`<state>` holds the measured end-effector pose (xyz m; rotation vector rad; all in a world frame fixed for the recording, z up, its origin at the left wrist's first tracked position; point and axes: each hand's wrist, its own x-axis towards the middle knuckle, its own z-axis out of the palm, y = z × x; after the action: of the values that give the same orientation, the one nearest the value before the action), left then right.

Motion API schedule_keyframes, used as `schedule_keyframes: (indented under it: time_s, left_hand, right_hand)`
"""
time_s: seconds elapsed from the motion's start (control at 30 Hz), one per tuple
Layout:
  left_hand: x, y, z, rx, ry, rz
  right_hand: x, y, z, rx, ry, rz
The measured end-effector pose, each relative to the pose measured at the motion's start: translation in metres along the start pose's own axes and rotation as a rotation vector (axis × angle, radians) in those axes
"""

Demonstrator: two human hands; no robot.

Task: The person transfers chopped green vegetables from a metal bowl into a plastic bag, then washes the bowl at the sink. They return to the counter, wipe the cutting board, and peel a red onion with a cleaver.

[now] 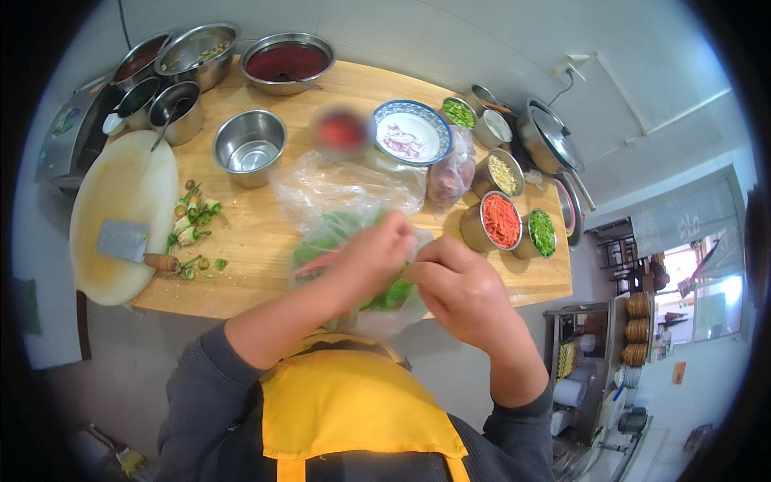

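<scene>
A clear plastic bag [313,256] with green vegetables and something red inside sits at the table's front edge, right before me. My left hand [385,244] reaches across the bag, fingers curled tight on its gathered plastic. Just to the right, my right hand [461,283] pinches the same bag between thumb and fingers. The two hands are close together but apart. My left forearm covers part of the bag. Behind it lies crumpled clear plastic [343,187].
At left, a cleaver [129,241] rests on a round cutting board [144,181], beside vegetable trimmings [196,217]. An empty metal pot [250,144] and a blue-rimmed plate [443,129] with sliced onion stand behind. Right are metal containers of shredded carrot [501,222] and chopped greens [542,234].
</scene>
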<state>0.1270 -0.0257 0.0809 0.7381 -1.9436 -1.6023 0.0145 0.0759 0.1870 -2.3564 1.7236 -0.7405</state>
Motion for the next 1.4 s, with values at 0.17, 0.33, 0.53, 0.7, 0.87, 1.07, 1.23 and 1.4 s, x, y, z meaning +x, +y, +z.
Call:
schedule_keyframes:
  time_s: [0.17, 0.33, 0.53, 0.7, 0.87, 1.07, 1.23, 1.4]
  left_hand:
    - [-0.022, -0.008, -0.009, -0.024, -0.194, 0.297]
    - [-0.015, -0.007, -0.014, 0.048, -0.025, 0.241]
    - [-0.019, 0.001, -0.012, -0.029, 0.041, 0.058]
    - [-0.013, -0.019, -0.019, -0.348, -0.041, -0.210]
    - [-0.015, -0.017, -0.025, -0.283, -0.138, -0.115]
    - [-0.016, -0.018, -0.013, 0.639, 0.253, 0.684]
    - [-0.018, -0.022, -0.008, 0.712, 0.286, 0.664]
    - [-0.010, -0.029, -0.010, 0.673, 0.287, 0.471]
  right_hand:
    - [0.018, 0.023, 0.026, 0.230, 0.093, 0.029]
    - [0.019, 0.021, 0.037, 0.126, 0.270, 0.024]
    - [-0.020, 0.058, 0.051, 0.565, 0.172, 0.656]
    - [-0.027, 0.033, 0.056, 0.227, 0.252, 0.245]
    - [-0.042, 0.040, 0.065, 0.210, 0.071, 0.062]
    - [-0.010, 0.097, 0.088, 0.441, 0.119, 0.106]
    - [0.003, 0.095, 0.078, 0.486, -0.073, 0.185]
    - [0.012, 0.105, 0.072, 0.212, -0.086, 0.014]
